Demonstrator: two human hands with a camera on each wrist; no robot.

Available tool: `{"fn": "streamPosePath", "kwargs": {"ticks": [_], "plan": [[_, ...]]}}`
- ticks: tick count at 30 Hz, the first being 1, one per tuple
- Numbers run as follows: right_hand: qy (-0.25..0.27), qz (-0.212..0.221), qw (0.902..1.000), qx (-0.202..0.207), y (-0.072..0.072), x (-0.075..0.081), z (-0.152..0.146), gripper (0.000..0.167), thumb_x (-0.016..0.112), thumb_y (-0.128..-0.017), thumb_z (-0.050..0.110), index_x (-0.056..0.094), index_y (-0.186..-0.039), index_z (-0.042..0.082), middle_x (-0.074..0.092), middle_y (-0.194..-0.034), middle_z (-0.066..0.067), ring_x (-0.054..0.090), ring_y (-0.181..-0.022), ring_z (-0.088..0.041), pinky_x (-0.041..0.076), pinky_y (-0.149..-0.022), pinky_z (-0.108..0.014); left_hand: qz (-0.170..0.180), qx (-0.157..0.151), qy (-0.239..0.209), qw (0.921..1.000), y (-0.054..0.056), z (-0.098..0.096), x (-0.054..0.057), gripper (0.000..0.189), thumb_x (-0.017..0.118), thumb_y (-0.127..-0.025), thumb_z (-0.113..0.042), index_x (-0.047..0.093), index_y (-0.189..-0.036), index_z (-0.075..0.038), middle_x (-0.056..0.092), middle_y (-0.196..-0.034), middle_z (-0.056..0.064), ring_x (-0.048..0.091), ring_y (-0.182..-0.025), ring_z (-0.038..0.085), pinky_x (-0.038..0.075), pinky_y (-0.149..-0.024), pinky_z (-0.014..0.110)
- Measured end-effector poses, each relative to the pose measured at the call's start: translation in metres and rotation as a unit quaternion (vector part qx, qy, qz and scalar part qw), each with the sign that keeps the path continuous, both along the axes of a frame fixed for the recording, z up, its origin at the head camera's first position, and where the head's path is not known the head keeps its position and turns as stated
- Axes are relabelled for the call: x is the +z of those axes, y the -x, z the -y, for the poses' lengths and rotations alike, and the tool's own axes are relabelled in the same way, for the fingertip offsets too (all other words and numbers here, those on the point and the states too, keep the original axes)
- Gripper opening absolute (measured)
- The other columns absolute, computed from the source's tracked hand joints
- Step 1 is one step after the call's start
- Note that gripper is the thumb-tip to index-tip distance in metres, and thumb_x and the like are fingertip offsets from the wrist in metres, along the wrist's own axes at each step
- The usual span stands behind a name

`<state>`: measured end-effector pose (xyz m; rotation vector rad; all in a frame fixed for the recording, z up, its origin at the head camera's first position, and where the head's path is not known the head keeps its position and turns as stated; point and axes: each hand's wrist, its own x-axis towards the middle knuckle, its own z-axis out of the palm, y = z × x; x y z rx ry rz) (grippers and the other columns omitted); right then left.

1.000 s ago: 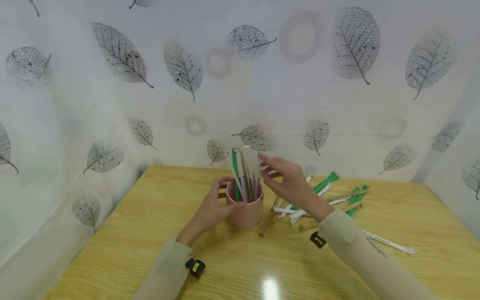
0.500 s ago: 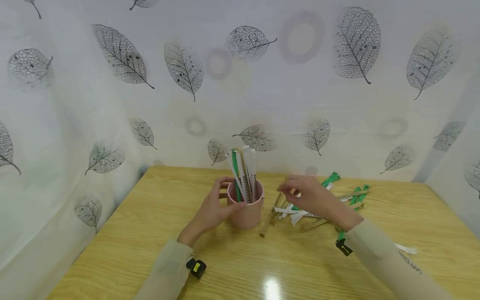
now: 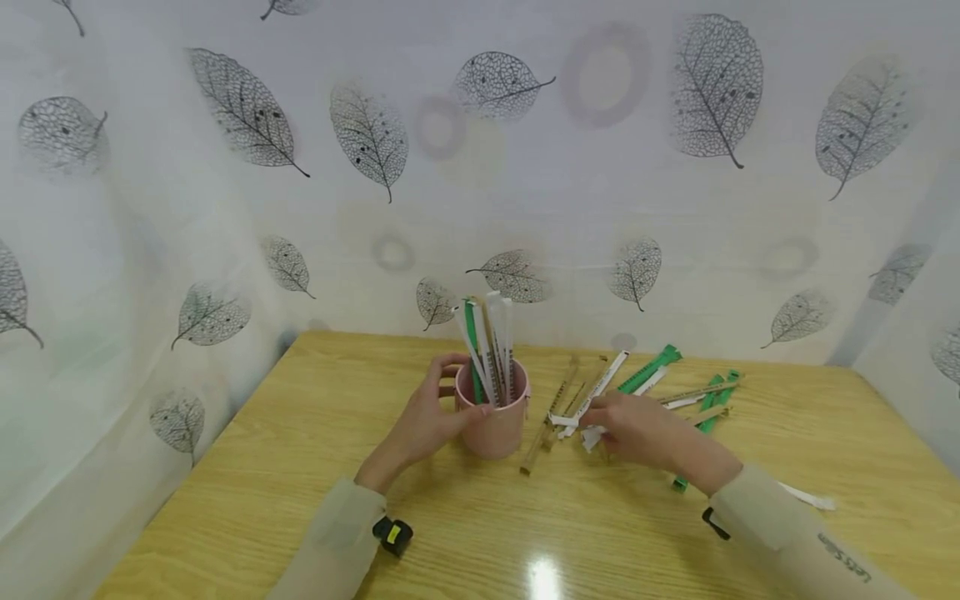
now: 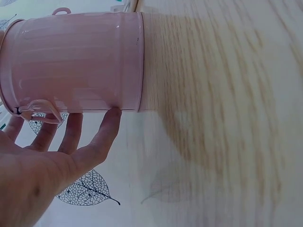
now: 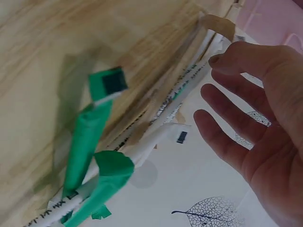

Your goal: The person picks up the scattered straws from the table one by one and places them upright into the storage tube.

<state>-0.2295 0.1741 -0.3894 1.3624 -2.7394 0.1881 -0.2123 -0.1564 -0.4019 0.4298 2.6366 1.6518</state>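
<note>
My left hand (image 3: 427, 417) grips a small pink metal bucket (image 3: 491, 435), thumb over the rim and fingers round its side. The left wrist view shows those fingers against the bucket's wall (image 4: 80, 61), near its small handle. Several paper-wrapped straws (image 3: 487, 354), white, brown and green, stand upright in the bucket. My right hand (image 3: 637, 429) is over a loose pile of wrapped straws to the right. In the right wrist view, its thumb and fingers are relaxed and parted, the fingertips right beside a white straw (image 5: 189, 80).
More wrapped straws fan out on the wooden table (image 3: 300, 517), among them green straws (image 3: 651, 369), brown straws (image 3: 550, 417) and a white straw (image 3: 808, 497) farther right. A leaf-printed curtain (image 3: 480, 183) hangs along the table's back edge.
My right hand has let go of a straw at the bucket and moved right and down to the pile. My left hand and the bucket have stayed put.
</note>
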Motion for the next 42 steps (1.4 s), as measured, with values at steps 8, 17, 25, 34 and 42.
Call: {"fn": "streamPosePath", "kwargs": {"ticks": [8,17,25,34,42], "plan": [[0.0,-0.02,0.9998,-0.008,0.002,-0.009,-0.004,0.039,0.073,-0.079,-0.013,0.076,-0.11,0.011,0.075,-0.104,-0.006,0.072,-0.086,-0.021,0.053,-0.062,-0.023,0.002,-0.001,-0.001,1.0,-0.001,0.0,0.001,0.075,0.08,-0.087,-0.036,0.037,-0.148,-0.027,0.049,-0.148,0.013,0.056,-0.129,0.038,0.05,-0.105,0.056],[0.057,-0.074,0.9954,0.021,0.004,-0.007,-0.008,0.042,0.075,-0.08,-0.011,0.072,-0.118,0.007,0.075,-0.1,-0.005,0.07,-0.08,-0.018,0.056,-0.064,-0.024,0.004,0.006,0.006,1.0,-0.004,0.002,0.002,0.076,0.08,-0.087,-0.035,0.037,-0.149,-0.027,0.048,-0.15,0.015,0.055,-0.13,0.039,0.05,-0.105,0.058],[0.196,-0.177,0.9616,0.075,0.011,0.013,-0.006,0.063,0.08,-0.073,-0.012,0.067,-0.131,0.009,0.072,-0.102,-0.004,0.06,-0.071,-0.007,0.047,-0.056,-0.016,0.014,0.01,0.011,0.9998,-0.008,0.003,0.005,0.074,0.079,-0.088,-0.036,0.037,-0.149,-0.028,0.047,-0.151,0.015,0.054,-0.132,0.04,0.049,-0.105,0.058],[0.356,-0.159,0.916,0.097,0.017,0.045,0.002,0.027,0.065,-0.099,0.008,0.069,-0.124,0.001,0.074,-0.103,-0.012,0.07,-0.083,-0.017,0.055,-0.073,-0.012,0.007,0.013,0.005,0.9999,-0.008,0.002,0.005,0.073,0.077,-0.088,-0.036,0.037,-0.149,-0.027,0.048,-0.15,0.015,0.055,-0.13,0.04,0.05,-0.104,0.058],[0.443,-0.128,0.8836,0.083,0.017,0.069,0.014,0.045,0.071,-0.076,-0.023,0.072,-0.115,-0.002,0.074,-0.103,-0.017,0.069,-0.097,-0.002,0.058,-0.077,-0.014,0.001,0.017,0.009,0.9998,-0.009,0.0,0.004,0.072,0.077,-0.088,-0.036,0.038,-0.148,-0.031,0.049,-0.149,0.012,0.057,-0.128,0.037,0.051,-0.103,0.056]]}}
